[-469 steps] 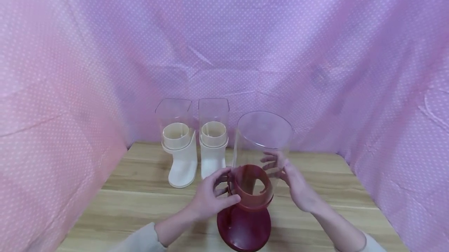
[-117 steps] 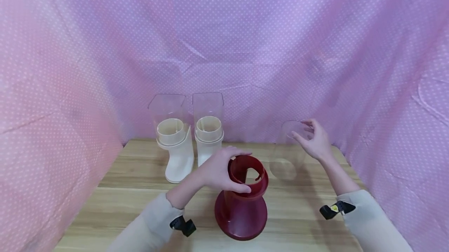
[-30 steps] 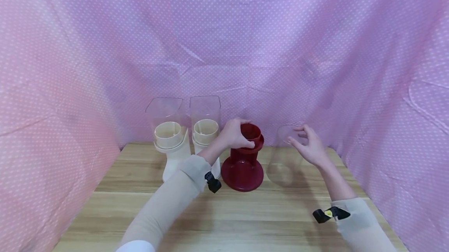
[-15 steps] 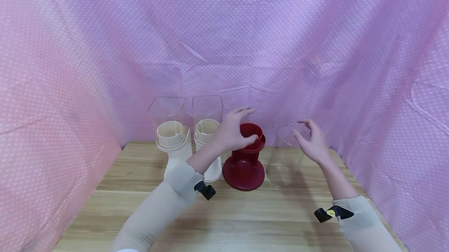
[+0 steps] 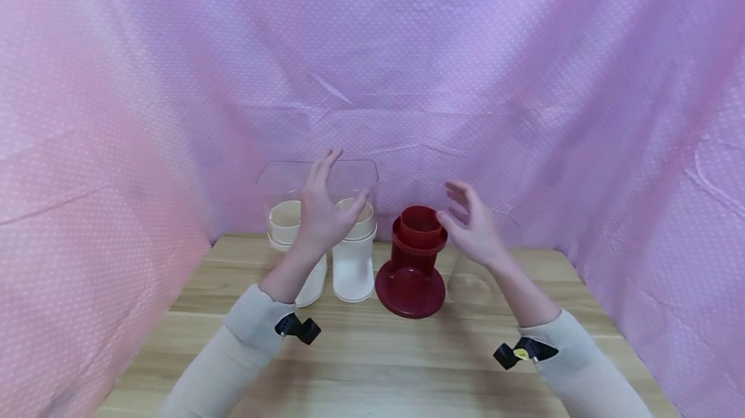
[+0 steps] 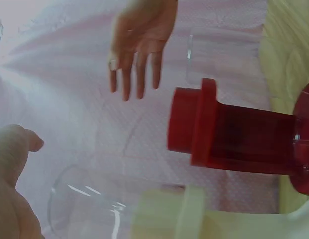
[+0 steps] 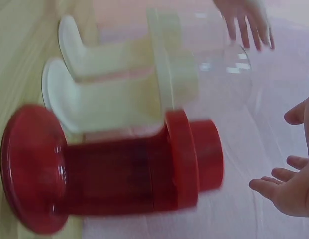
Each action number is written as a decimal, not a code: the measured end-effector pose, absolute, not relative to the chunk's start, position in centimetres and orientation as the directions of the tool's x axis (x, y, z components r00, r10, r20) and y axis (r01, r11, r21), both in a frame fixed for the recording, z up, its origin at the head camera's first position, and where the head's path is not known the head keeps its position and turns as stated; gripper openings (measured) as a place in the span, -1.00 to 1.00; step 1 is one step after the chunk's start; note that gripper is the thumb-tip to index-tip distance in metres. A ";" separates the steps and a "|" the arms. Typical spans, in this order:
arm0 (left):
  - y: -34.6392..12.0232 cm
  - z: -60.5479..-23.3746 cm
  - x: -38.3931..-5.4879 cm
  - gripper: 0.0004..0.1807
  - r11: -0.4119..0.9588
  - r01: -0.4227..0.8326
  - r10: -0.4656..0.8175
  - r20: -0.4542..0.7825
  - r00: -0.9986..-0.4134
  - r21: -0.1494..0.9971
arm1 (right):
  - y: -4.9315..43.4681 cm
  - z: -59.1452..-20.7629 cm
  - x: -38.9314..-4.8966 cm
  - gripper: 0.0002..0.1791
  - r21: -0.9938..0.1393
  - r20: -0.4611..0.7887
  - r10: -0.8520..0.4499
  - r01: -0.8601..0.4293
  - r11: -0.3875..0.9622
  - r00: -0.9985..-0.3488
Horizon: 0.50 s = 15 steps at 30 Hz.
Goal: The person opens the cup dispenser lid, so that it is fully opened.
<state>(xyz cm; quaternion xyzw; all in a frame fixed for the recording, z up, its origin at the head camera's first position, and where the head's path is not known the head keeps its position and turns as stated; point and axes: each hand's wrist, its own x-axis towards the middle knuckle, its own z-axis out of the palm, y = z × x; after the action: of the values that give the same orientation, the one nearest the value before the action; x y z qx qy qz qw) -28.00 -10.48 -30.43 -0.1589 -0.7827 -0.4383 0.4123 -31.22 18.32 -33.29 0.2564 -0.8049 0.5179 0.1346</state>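
A red stand (image 5: 416,263) with a round foot and an open collar on top stands upright at the back of the table. My right hand (image 5: 477,230), fingers spread, hovers by its collar; in the right wrist view a gap shows between that hand (image 7: 296,189) and the stand (image 7: 119,174). Partly hidden behind the right hand, a clear cylinder (image 5: 468,285) stands on the table. My left hand (image 5: 323,217) is raised in front of two white stands with clear containers, fingers apart and holding nothing. It covers part of the left white stand (image 5: 285,220) and container.
The right white stand (image 5: 353,269) is close beside the red one, its clear container (image 5: 355,175) rising above. A pink dotted cloth (image 5: 372,68) hangs behind and along both sides. Wood-grain table surface (image 5: 372,353) lies in front of the stands.
The clear cylinder came off the red stand and went to the right. My left hand moved the stand back beside the white ones, then let go. Both hands have since shifted left.
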 end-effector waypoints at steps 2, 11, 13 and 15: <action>-10.6 -31.4 -28.4 -0.03 0.554 0.584 -0.129 0.754 -0.644 0.593 | 16.8 -33.3 -31.2 -0.31 -0.765 0.469 -0.312 -0.557 0.322 -0.826; -11.1 -33.6 -28.9 0.19 0.509 0.419 -0.142 0.553 -0.821 0.752 | 10.6 -32.9 -31.8 -0.25 -0.733 0.445 -0.399 -0.582 0.353 -0.802; -11.1 -33.9 -29.0 0.21 0.509 0.354 -0.145 0.483 -0.863 0.785 | 9.8 -33.0 -32.3 -0.22 -0.756 0.425 -0.403 -0.563 0.335 -0.811; -11.1 -34.0 -29.1 0.21 0.510 0.298 -0.149 0.425 -0.893 0.807 | 9.0 -33.1 -32.7 -0.17 -0.780 0.399 -0.402 -0.536 0.323 -0.824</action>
<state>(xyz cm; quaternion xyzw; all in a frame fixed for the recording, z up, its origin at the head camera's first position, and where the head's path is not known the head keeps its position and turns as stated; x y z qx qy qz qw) -29.09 -11.07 -34.04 -0.0445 -0.8388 -0.4929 0.2269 -32.66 9.03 -33.14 0.2894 -0.8106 0.5048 0.0661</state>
